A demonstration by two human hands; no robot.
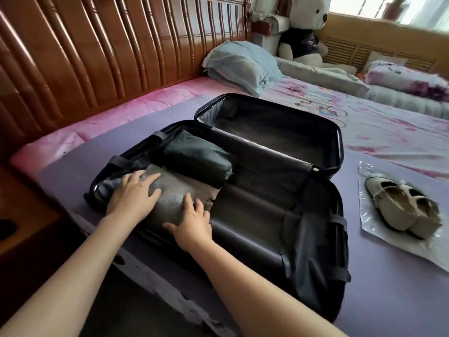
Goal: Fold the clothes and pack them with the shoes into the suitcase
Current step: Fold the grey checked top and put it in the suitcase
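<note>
A black suitcase (323, 166) lies open on the bed, lid half at the back. In the left end of its near half sit two folded garments: a black one (199, 159) behind and a grey one (175, 195) in front. My left hand (134, 193) lies flat on the grey garment's left part, fingers spread. My right hand (192, 223) presses its near right edge with straight fingers. A pair of beige shoes (401, 207) rests on a clear plastic bag (379, 237) to the right of the suitcase.
A purple mat (388, 300) covers the near bed under the suitcase. A wooden headboard (97, 57) rises at the left. A blue pillow (243, 62), a plush bear (303, 32) and rolled bedding (401, 76) lie at the back.
</note>
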